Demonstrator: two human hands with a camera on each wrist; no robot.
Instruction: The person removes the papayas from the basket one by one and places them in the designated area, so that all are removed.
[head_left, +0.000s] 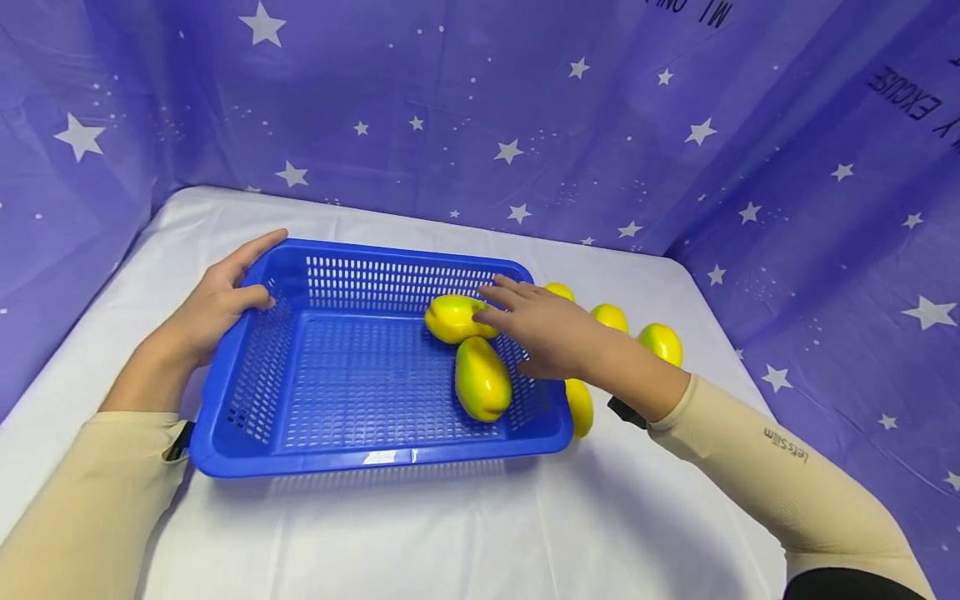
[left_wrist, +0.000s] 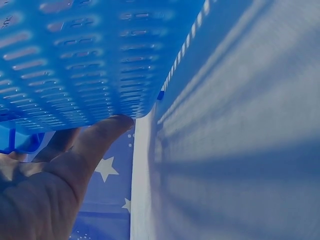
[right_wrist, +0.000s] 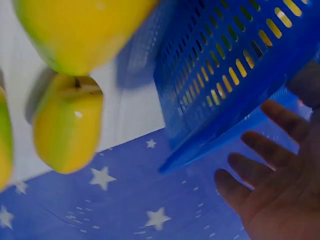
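A blue plastic basket [head_left: 367, 461] with slotted walls stands in front of me. My left hand [head_left: 213, 304] grips its left rim, thumb over the inside; the left wrist view shows fingers against the slotted outer wall [left_wrist: 80, 60]. Two glossy yellow-green mango-like fruits lie in the basket's right part: one fruit [head_left: 453, 319] near the back, the other fruit [head_left: 482, 380] in front of it. Over the right rim my right hand [head_left: 551, 329] hovers with fingers spread, fingertips overlapping the back fruit. Its palm [right_wrist: 285, 200] holds nothing in the right wrist view; contact with the fruit cannot be told.
Outside the basket's right wall, several similar fruits lie on the white-covered table [head_left: 420, 533], among them one fruit [head_left: 662, 343] farthest right and one fruit [head_left: 579, 408] partly behind the rim. A purple star-patterned curtain [head_left: 450, 100] encloses the back and sides.
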